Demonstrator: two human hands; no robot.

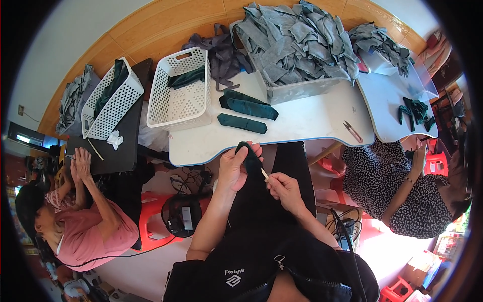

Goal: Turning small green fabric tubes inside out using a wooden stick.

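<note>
Over my lap, just off the table's near edge, my left hand grips a dark green velvet strip between thumb and fingers. My right hand pinches a thin pale wooden stick. Its tip meets the lower end of the green strip; whether it goes inside I cannot tell. On the white table ahead lie more flat green velvet strips with pointed ends, one nearer me and a few overlapping behind it.
A white perforated basket with green velvet stands on the left. Behind are dark purple strips and a large bin heaped with grey-green pieces. Small scissors lie at right. One person sits left, another right.
</note>
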